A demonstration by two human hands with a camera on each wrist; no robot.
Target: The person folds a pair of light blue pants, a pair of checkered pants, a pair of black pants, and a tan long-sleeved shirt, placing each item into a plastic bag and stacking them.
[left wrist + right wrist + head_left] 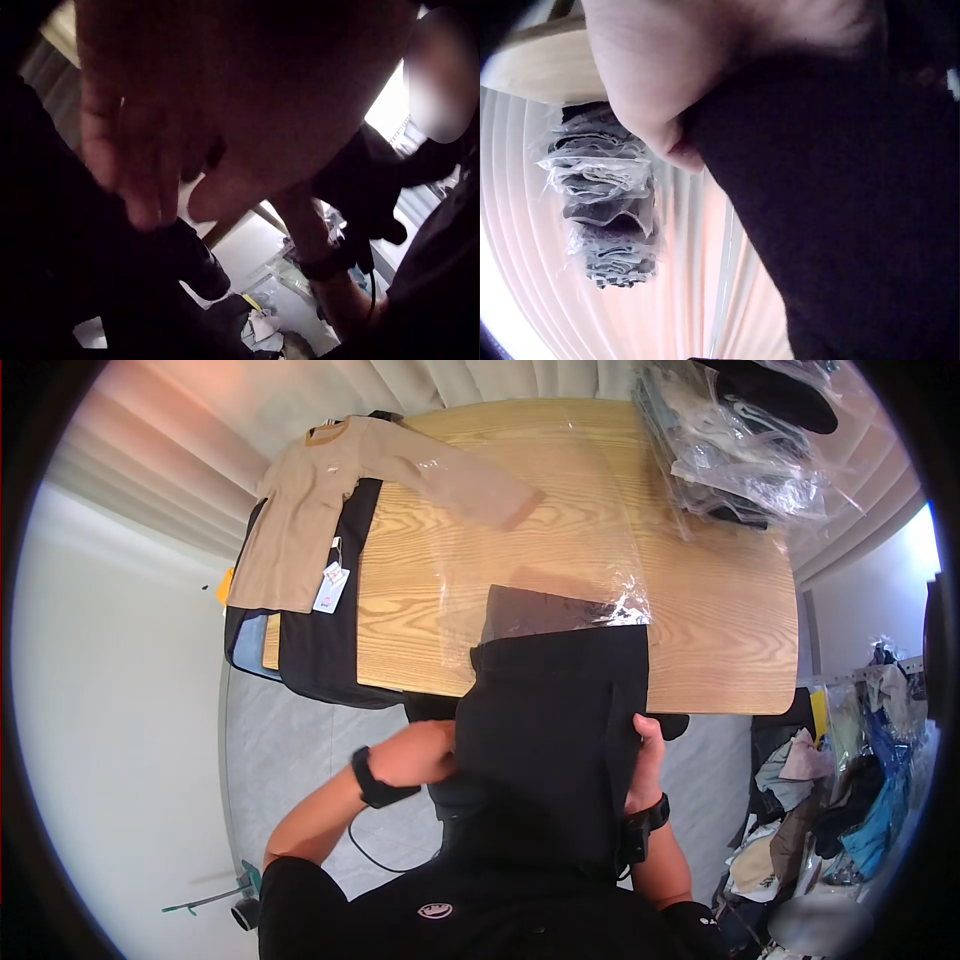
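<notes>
A folded black garment (545,750) hangs over the table's front edge, close against the person's body. The right hand (646,765) grips its right edge, with the thumb on the near face and the other fingers hidden behind the cloth. In the right wrist view that thumb (679,146) presses at the garment's border. At the opposite edge is the left hand (415,753), its fingertips hidden by the cloth in the head view. The left wrist view is dark; the fingers (142,180) reach down onto black cloth, thumb apart from them. A clear plastic bag (590,510) lies beyond the garment.
On the left of the wooden table (720,630) lies a tan long-sleeved top (295,525) with a white tag (331,588), over black clothing (320,660). Bagged clothes (730,450) are stacked at the back right. More garments (850,780) hang beyond the right side.
</notes>
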